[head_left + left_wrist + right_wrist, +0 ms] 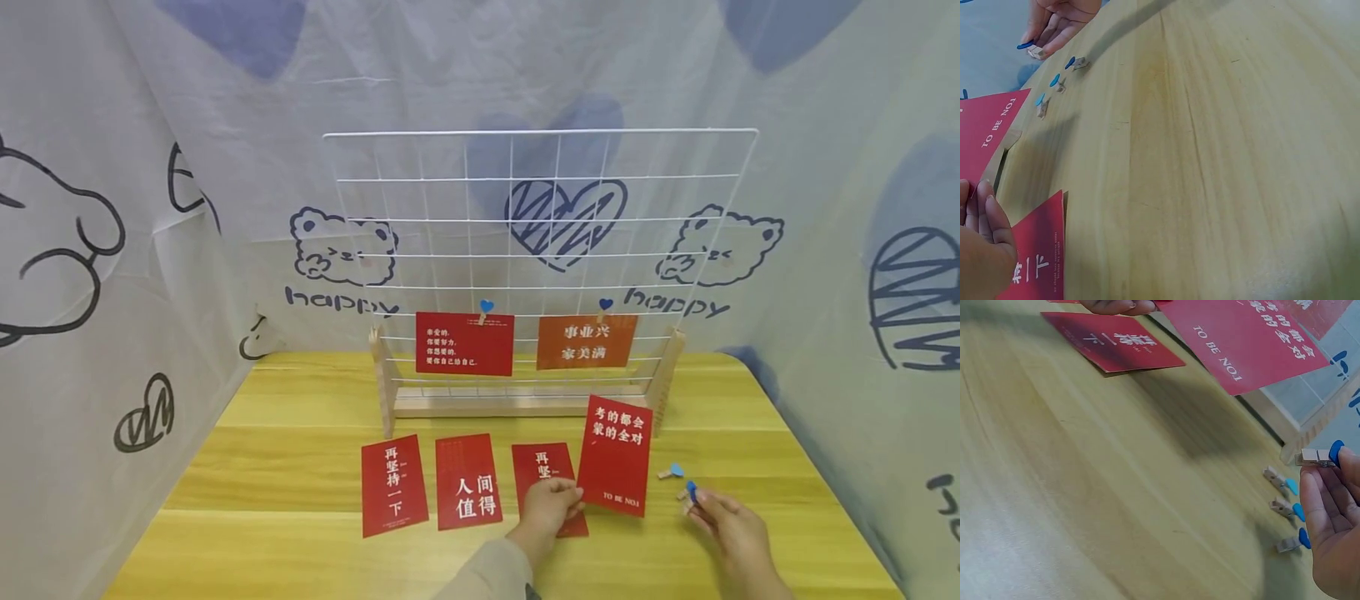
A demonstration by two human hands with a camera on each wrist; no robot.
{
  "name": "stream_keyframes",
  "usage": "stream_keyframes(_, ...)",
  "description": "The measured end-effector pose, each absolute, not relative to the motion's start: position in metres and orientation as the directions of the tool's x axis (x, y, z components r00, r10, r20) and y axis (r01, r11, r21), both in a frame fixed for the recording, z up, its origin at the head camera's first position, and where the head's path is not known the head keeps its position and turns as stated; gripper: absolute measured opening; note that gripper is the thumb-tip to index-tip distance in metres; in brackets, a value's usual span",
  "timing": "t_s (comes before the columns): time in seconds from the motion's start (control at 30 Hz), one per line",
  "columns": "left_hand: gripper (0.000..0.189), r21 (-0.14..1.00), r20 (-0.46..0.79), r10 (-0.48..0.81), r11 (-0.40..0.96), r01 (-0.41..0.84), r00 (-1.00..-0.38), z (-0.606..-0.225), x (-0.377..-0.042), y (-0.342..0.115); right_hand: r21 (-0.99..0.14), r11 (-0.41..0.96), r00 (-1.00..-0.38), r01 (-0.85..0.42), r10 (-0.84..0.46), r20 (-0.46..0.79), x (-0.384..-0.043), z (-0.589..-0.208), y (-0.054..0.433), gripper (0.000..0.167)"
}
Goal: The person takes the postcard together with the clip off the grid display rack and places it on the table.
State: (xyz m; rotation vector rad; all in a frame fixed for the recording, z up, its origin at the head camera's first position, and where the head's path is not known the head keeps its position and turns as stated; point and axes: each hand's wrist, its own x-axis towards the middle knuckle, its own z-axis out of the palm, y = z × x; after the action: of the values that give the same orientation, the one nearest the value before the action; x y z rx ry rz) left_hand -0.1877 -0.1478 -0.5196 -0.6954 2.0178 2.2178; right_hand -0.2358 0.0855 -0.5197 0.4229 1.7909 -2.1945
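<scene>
Red card (615, 458) aloft! Left hand (551, 505) pinched its edge, seemingly keeping lettering (619, 427) clear; right hand (727, 523) pinched a clothespin (1315, 457), other pegs (1281, 507) near that hand

A printed red card and a small wooden clip, each held up in one hand.
The rectangular red paper card (615, 458), white Chinese characters in two lines at its top and "TO BE NO.1" near its bottom edge, leans slightly at the lower right of centre in the head view, its printed face showing; the left hand (551, 510) pinches it near its lower-left corner, raised off the wood-grain table. The pale wooden clip with a dark-blue heart (1315, 457), held between the right hand's (1338, 531) thumb and fingers, sits at the right edge of the right wrist view, roughly level.
</scene>
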Motion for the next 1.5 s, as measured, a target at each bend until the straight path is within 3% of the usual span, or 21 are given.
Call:
stream_keyframes(0.17,0.010,0.923,-0.383,-0.255,-0.144,-0.357,-0.888,-0.524,-0.186,-0.145,-0.903,-0.205,-0.923,0.377,-0.009,-0.384,-0.229,-0.523,0.083,0.012)
stream_keyframes(0.47,0.010,0.918,-0.395,-0.265,-0.160,-0.364,-0.879,-0.528,-0.183,-0.143,-0.886,-0.188,-0.903,0.423,-0.013,-0.429,-0.225,-0.525,0.083,0.025)
stream_keyframes(1.1,0.008,0.901,-0.432,-0.283,-0.167,-0.400,-0.856,-0.527,-0.182,-0.131,-0.870,-0.141,-0.879,0.473,-0.004,-0.477,-0.219,-0.533,0.087,0.013)
stream_keyframes(1.5,0.007,0.896,-0.444,-0.294,-0.153,-0.417,-0.846,-0.531,-0.183,-0.124,-0.870,-0.111,-0.873,0.481,0.038,-0.487,-0.217,-0.536,0.091,0.015)
